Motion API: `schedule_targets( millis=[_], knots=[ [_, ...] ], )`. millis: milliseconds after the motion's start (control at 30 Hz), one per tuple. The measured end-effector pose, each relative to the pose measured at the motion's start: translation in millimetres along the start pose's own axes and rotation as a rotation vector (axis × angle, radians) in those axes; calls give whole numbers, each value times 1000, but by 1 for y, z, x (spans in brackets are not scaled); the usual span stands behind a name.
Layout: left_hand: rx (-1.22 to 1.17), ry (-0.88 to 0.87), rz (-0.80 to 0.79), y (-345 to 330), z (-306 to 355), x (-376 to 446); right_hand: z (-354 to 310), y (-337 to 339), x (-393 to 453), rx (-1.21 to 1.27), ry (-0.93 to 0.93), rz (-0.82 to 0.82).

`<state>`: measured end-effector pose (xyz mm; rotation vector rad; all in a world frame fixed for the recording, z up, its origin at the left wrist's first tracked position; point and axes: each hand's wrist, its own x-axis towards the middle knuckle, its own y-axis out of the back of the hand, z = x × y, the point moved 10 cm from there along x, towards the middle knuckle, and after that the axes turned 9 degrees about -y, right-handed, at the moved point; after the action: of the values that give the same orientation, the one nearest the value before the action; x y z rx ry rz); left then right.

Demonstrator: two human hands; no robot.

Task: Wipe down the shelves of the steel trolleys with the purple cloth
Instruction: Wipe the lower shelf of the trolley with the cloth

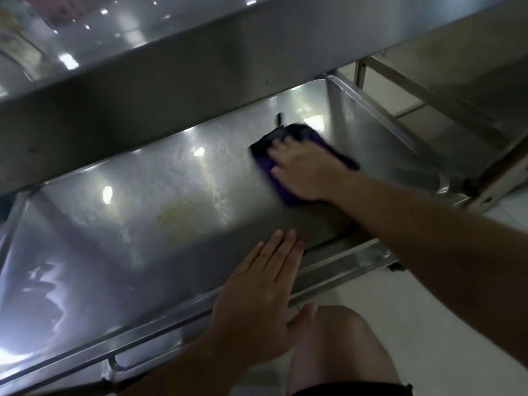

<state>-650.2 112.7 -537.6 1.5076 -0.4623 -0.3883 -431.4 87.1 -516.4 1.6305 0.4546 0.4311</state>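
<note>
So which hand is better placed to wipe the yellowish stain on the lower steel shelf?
Right hand: it already presses the purple cloth beside the stain. Left hand is empty.

dim, soft blur | glare spots on lower shelf [120,212] | wide-angle bending at edges

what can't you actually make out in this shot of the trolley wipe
Head view only:
- Cloth: its middle is under the right hand, and motion blur smears its edges.
- Lower shelf: the far part is hidden behind the upper shelf; the left end is cut off by the frame edge.
- Pale yellowish patch: too blurred to tell stain from reflection.
- Left hand: unclear whether it touches the shelf.
</note>
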Motion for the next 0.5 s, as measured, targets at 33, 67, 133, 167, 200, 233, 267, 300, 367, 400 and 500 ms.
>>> schedule_targets(
  millis=[33, 67, 133, 167, 200, 233, 267, 300, 367, 400, 500],
  knots=[
    [7, -4, -5, 1, 0, -1, -23, -6, -9, 46, 78, -37],
    [16, -5, -15, 1, 0, -1, -36, -11, -17, 85, 133, -84],
    [23, -4, -43, 0, 0, -1, -32, -14, -33, 114, 175, -138],
    [22, -2, -48, 1, 1, -1, -19, -13, -40, 104, 168, -135],
    [23, 2, -50, 1, 0, 0, -4, -12, -47, 90, 138, -127],
    [26, 4, -55, 0, 0, 1, 15, -12, -55, 80, 90, -112],
    [28, 4, -57, 0, 1, 2, 38, -10, -63, 68, 31, -92],
    [25, 5, -54, 0, 1, 2, 63, -9, -68, 50, -39, -73],
    [18, 2, -43, 0, -1, 2, 116, 0, -69, 12, -201, -40],
    [18, -2, -40, 0, -1, 1, 141, 4, -63, -8, -269, -28],
    [4, -2, -15, -2, -2, -1, 189, 14, -24, -62, -383, -45]
  ],
)
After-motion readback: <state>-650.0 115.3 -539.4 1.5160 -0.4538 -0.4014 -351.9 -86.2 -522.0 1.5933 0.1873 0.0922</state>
